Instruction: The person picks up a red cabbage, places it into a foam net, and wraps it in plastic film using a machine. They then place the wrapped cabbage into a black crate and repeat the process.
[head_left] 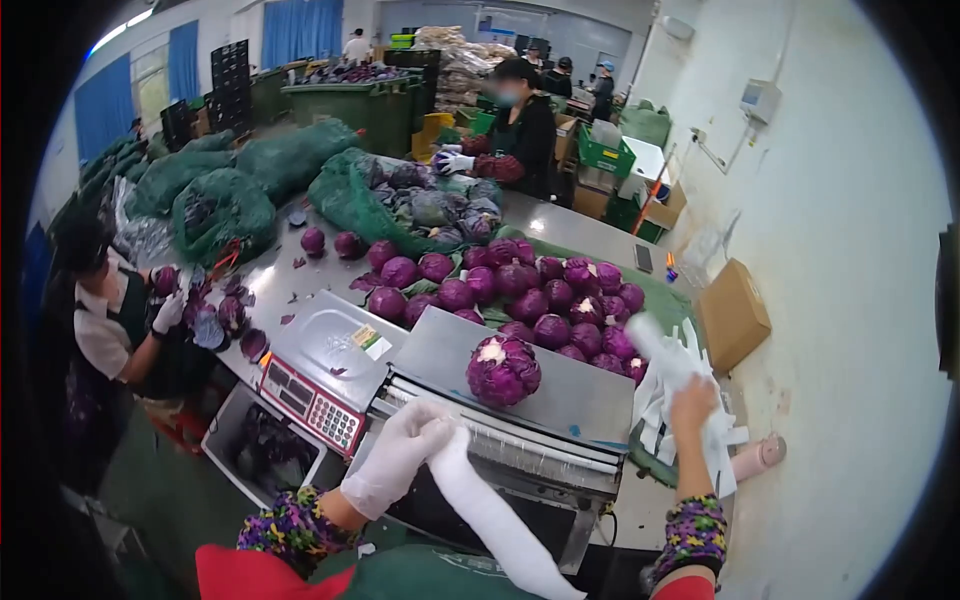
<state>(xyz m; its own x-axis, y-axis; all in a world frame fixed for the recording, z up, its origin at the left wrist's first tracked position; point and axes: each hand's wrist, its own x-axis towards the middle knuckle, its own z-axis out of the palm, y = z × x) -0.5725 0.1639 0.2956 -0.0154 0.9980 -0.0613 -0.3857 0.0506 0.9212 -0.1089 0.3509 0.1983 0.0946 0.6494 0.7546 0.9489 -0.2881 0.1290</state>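
Observation:
My left hand (405, 448), in a white glove, pinches one end of a long white foam strip (490, 520) that hangs down in front of me. My right hand (694, 405) is over a pile of white strips (668, 372) at the right; its fingers are blurred, and a white piece shows beside them. A trimmed purple cabbage (503, 370) sits on the metal plate of the wrapping machine (420, 350), its pale stem upward. Many more purple cabbages (555, 330) are heaped behind the machine.
A red-framed scale (310, 405) stands left of the machine. Green net sacks (225, 215) lie on the metal table. Two co-workers handle cabbages, one at the left (110, 320), one across the table (520, 130). A cardboard box (735, 313) and pink bottle (758, 457) are at the right.

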